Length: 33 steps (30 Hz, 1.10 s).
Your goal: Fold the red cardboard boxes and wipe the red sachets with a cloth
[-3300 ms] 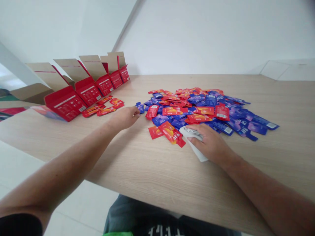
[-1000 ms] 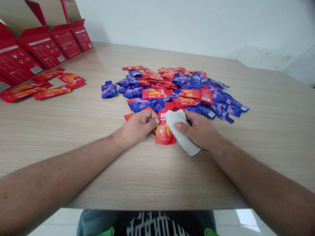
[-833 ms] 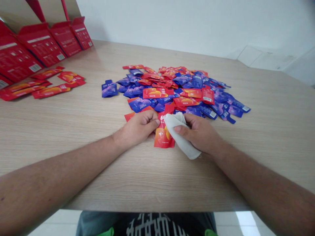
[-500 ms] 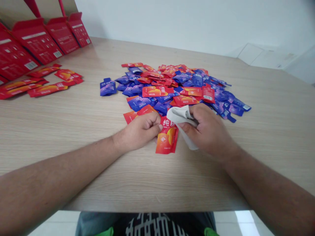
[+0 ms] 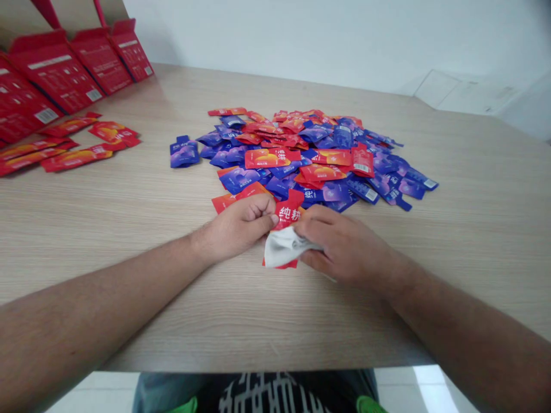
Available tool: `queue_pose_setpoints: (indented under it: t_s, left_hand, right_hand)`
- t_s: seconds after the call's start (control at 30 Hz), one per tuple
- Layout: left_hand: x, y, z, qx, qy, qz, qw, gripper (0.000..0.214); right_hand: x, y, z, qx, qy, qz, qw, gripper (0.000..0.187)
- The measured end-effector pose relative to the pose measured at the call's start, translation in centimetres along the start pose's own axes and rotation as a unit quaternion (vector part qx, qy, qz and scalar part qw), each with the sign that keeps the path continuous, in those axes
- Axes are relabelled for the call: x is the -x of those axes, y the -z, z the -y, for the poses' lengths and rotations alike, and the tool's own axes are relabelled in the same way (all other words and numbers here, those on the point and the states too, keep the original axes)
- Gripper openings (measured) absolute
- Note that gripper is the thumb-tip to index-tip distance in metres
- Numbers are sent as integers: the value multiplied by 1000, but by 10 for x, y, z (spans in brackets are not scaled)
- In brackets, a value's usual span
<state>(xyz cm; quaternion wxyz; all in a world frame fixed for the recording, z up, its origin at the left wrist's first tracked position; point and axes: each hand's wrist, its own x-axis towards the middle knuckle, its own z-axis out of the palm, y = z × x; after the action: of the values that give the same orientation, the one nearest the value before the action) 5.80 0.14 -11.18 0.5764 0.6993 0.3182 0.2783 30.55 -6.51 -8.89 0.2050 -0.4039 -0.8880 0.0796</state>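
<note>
My left hand is closed on the left edge of a red-orange pouch with white lettering and a spout-like tab on top. A white cloth is bunched in the fingers of my right hand and lies across the lower part of that pouch, hiding most of it. Only a strip of the pouch's bottom edge shows below the cloth. Just beyond both hands spreads a heap of red-orange pouches and purple-blue pouches.
Red cardboard boxes with raised flaps stand at the far left. In front of them lie several red pouches. One purple pouch sits apart, left of the heap. A white wall rises behind the wooden table.
My right hand has brought the cloth down and left, from the pouch's upper right onto its lower front. My left hand keeps its hold on the pouch. The view has shifted slightly.
</note>
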Motion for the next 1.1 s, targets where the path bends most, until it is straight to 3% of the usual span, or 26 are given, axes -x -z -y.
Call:
queue_pose_setpoints:
  t_s: [0.07, 0.2, 0.37, 0.53, 0.7, 0.73, 0.87, 1.03, 1.1]
  left_hand:
    - [-1, 1, 2, 9, 5, 1, 1000, 28]
    - [-1, 0, 4, 35, 18, 16, 999, 28]
    - [0, 1, 4, 36, 16, 11, 999, 29]
    - [-1, 1, 5, 61, 19, 27, 998, 29]
    - [-1, 2, 10, 77, 27, 6, 997, 31]
    - [-1, 2, 11, 84, 30, 4, 996, 32]
    - [-1, 2, 12, 104, 42, 4, 994, 36]
    - [-1, 2, 10, 100, 44, 2, 994, 37]
    - [0, 3, 10, 105, 44, 6, 994, 36]
  right_hand:
    - [0, 0, 0, 8, -3, 1, 1000, 11]
    - [-1, 2, -5, 36, -52, -104, 993, 10]
    - [0, 1, -3, 1, 12, 12, 1000, 10]
    - [-2, 3, -11, 36, -41, -108, 993, 10]
    - [0, 1, -4, 8, 15, 44, 999, 12]
    - [-1, 1, -3, 12, 8, 43, 999, 12]
    - [-3, 4, -5, 38, -56, -53, 996, 15]
    - [-4, 3, 6, 9, -11, 71, 997, 20]
    - [-3, 3, 5, 15, -24, 40, 999, 21]
